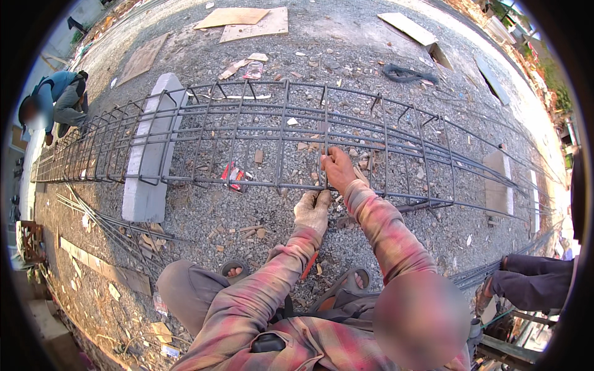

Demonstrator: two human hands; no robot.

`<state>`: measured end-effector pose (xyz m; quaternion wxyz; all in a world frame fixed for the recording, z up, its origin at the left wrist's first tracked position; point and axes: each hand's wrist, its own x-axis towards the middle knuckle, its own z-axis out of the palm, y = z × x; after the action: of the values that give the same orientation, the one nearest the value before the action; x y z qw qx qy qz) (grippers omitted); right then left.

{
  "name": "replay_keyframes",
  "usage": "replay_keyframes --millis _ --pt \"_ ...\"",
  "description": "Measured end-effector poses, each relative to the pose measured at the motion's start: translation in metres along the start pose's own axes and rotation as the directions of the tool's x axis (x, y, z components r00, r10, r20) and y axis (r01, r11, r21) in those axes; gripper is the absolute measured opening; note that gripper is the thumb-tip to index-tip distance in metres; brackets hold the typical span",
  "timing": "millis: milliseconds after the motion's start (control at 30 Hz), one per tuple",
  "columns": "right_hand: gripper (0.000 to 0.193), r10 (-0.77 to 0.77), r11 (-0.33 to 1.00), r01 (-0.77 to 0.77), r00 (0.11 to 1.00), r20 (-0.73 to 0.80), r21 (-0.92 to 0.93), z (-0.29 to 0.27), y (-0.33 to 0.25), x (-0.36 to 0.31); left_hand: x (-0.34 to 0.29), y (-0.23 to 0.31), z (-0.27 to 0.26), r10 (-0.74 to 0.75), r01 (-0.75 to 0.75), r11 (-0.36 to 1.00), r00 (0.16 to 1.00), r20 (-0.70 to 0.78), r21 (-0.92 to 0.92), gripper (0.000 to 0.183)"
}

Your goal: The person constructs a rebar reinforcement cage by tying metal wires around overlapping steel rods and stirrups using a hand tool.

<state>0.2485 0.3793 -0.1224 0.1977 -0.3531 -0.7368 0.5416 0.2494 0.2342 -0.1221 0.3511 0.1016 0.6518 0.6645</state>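
A long rebar cage (281,145) of dark steel bars and square stirrups runs across in front of me. My right hand (338,170) is bare, its fingers closed round one stirrup (326,117) just above the near lengthwise bar. Directly below it, my left hand (311,211) wears a pale, dirty work glove. Its fingertips are pinched together where that stirrup meets the near bar, and whatever lies between them is too small to make out. An orange-red, handle-like piece (310,264) shows beside my left forearm.
A pale block (148,151) supports the cage at left, another (499,185) at right. Loose rebar (102,226) lies on the gravel (260,241). Boards (253,25) and coiled dark wire (408,74) lie beyond. One person (62,102) bends at far left; another's legs (535,281) show at right.
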Motion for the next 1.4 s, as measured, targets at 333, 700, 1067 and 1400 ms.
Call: replay_keyframes --millis 333,700,1067,1400 --pt "0.022 0.016 0.998 -0.018 1.0 0.023 0.058 -0.002 -0.004 -0.002 0.003 -0.012 0.0 0.049 -0.046 0.995 0.998 -0.037 0.087 0.024" --pt "0.035 -0.245 0.727 0.207 0.969 0.033 -0.654 -0.013 -0.07 -0.022 0.002 -0.004 -0.002 0.027 -0.027 1.0 0.999 -0.029 0.007 0.021" --pt "0.021 0.041 0.951 0.022 0.98 0.196 -0.308 -0.019 -0.086 -0.01 0.0 -0.001 -0.002 0.014 -0.014 1.0 1.0 0.005 -0.01 0.021" --pt "0.018 -0.003 0.767 0.224 0.939 0.345 -0.601 -0.041 -0.104 -0.025 0.002 -0.003 0.002 -0.014 0.014 0.997 1.0 0.014 -0.07 0.021"
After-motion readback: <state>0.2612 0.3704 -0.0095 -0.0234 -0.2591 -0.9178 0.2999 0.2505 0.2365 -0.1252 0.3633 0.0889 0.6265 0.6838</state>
